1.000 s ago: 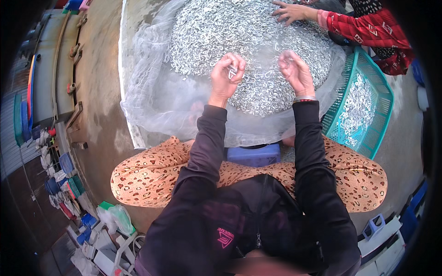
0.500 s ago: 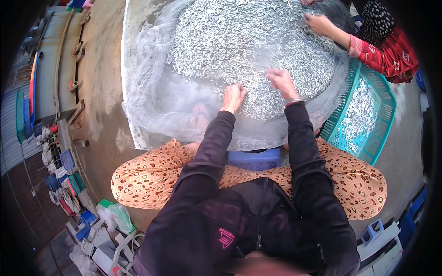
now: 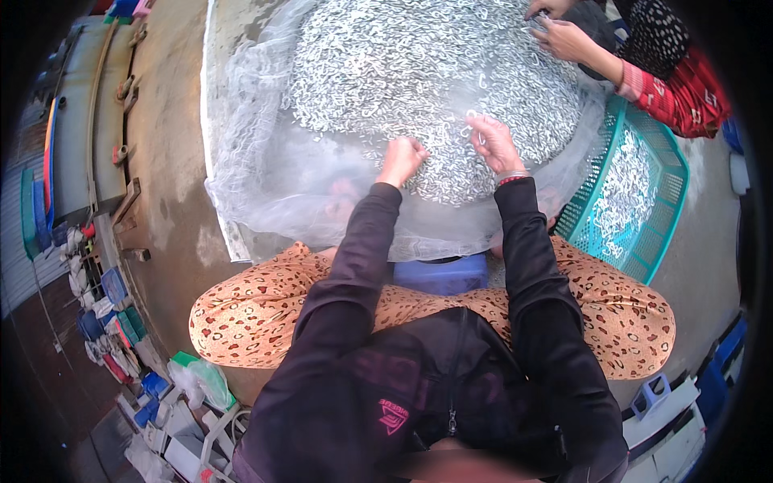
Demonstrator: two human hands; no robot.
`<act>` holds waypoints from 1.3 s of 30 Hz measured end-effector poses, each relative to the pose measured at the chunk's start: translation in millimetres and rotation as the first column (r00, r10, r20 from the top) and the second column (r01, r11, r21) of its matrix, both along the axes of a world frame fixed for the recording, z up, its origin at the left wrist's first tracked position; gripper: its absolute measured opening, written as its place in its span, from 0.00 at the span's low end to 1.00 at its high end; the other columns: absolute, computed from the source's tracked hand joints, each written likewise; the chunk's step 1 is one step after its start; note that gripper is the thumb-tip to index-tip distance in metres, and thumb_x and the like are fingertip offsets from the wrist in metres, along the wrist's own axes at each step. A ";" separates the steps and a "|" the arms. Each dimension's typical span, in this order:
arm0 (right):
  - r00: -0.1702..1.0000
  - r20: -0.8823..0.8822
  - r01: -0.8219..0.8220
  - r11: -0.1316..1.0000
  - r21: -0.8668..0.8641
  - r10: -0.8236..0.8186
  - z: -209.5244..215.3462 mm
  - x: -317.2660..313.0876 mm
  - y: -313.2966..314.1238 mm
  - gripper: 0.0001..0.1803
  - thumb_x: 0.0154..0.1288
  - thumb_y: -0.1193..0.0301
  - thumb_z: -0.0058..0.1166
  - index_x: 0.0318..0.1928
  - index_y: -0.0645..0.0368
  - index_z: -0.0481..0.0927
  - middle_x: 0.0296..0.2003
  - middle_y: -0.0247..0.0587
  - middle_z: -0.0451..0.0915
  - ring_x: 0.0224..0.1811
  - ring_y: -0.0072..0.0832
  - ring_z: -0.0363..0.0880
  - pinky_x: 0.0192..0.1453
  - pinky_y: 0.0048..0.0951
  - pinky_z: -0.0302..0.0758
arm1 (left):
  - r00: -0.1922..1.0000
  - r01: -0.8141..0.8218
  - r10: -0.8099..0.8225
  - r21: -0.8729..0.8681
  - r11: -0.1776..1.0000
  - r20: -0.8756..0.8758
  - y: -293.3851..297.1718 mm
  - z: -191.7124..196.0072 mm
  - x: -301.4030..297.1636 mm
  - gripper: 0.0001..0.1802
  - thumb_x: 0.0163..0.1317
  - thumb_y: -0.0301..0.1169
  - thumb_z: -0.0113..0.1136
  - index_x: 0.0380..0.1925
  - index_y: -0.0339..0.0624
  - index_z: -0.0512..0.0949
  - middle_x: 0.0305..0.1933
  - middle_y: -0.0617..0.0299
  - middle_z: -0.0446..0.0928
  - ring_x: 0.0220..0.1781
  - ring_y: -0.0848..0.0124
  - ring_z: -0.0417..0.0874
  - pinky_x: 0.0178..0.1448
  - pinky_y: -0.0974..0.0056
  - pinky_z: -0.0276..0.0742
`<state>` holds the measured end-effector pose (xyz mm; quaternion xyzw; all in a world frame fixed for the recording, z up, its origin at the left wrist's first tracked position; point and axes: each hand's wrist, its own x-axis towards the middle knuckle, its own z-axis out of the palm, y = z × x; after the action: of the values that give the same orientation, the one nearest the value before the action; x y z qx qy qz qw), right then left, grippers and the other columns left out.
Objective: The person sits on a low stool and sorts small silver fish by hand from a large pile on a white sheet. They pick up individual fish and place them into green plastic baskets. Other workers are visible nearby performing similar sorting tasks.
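Observation:
A wide pile of small silvery-white curled pieces (image 3: 386, 72), which look like tiny fish, lies on a translucent mesh net (image 3: 274, 173) before me. My left hand (image 3: 403, 158) is closed at the pile's near edge, fingers bent together; whatever they pinch is hidden. Just right of it, my right hand (image 3: 494, 143) is raised over the pile, fingers and thumb drawn together, with a small pale piece at the fingertips. A teal plastic basket (image 3: 671, 211) to my right holds more of these pieces.
At the far right, another person's hands (image 3: 566, 40) work over the pile; the red sleeve (image 3: 684, 101) reaches past the basket. A blue plastic stool (image 3: 441, 276) is between my legs. Pipes and a low wall (image 3: 76, 137) run along the left, with clutter (image 3: 113, 322) below.
My right hand has turned and its fingers point up to the left. My left hand has shifted slightly left. The other person's hands have drawn together. The whole view has shifted a little.

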<state>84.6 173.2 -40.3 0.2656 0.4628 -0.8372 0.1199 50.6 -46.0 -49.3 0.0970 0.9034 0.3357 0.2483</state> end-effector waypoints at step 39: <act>0.936 0.018 -0.241 0.604 0.760 0.351 -0.8 -19.8 -10.9 0.14 0.59 0.64 0.57 0.38 0.63 0.80 0.27 0.43 0.80 0.27 0.34 0.79 0.31 0.33 0.73 | 0.727 -0.583 -0.229 0.758 0.292 0.647 -27.1 51.3 -31.5 0.08 0.52 0.30 0.55 0.28 0.37 0.70 0.27 0.60 0.67 0.20 0.77 0.64 0.15 0.78 0.54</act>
<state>64.8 162.3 -41.1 0.1544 0.8111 -0.5543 0.1051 19.1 -73.1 2.0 -0.0124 0.3841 0.8333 0.3974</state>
